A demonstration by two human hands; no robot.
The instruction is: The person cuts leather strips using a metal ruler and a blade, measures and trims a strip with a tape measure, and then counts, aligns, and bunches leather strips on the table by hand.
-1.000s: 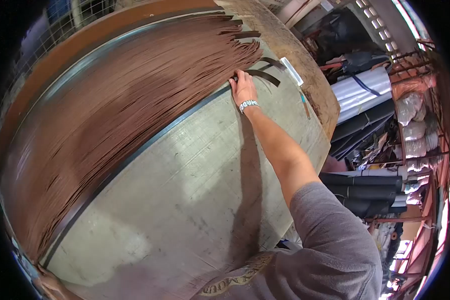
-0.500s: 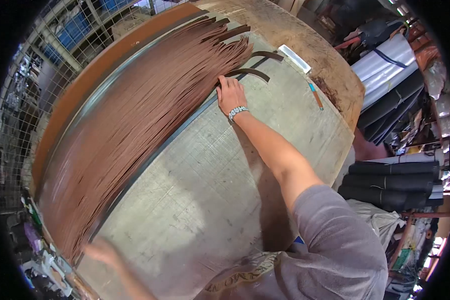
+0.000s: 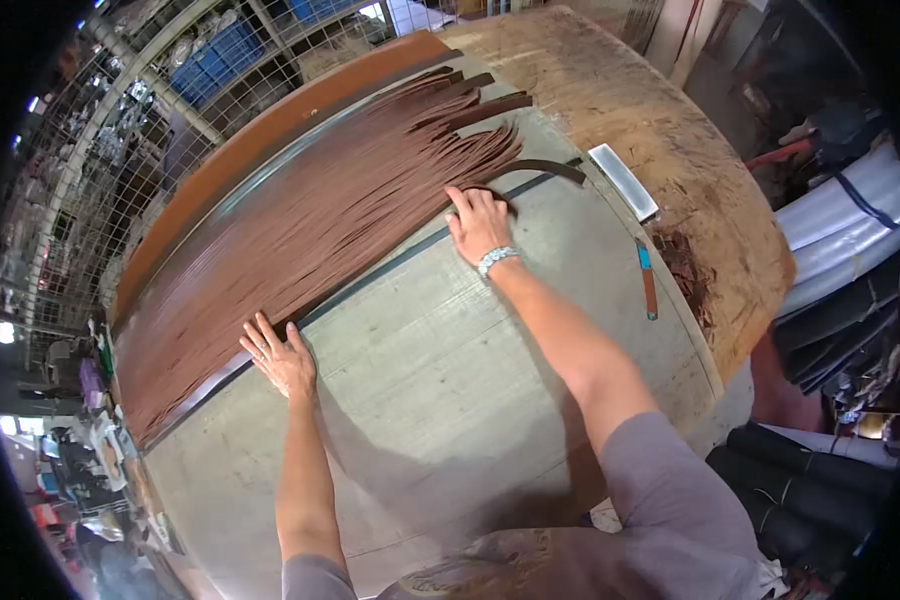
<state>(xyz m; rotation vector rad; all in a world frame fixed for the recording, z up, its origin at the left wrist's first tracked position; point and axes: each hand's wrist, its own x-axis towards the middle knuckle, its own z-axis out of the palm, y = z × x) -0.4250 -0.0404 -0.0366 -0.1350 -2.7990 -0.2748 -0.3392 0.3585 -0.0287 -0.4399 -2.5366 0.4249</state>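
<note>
The brown strips [image 3: 320, 200] look like dull leather. The wooden counter [image 3: 570, 65] is rough and scratched. The pale board [image 3: 410, 370] on it looks smoother but scuffed. The silver roll [image 3: 832, 228] looks shiny.

On the right of the wooden counter [image 3: 610, 85] lies a white oblong block [image 3: 625, 182], with a slim blue-and-brown tool [image 3: 648, 282] nearer. Beyond the far left edge, a blue bin [image 3: 215, 62] shows through wire mesh [image 3: 140, 95]. Dark rolls [image 3: 810, 490] lie at near right, below a silvery wrapped roll [image 3: 845, 225].

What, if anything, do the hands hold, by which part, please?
Left hand holds nothing, lying open on brown strips; whether the right hand grips any is unclear.
</note>
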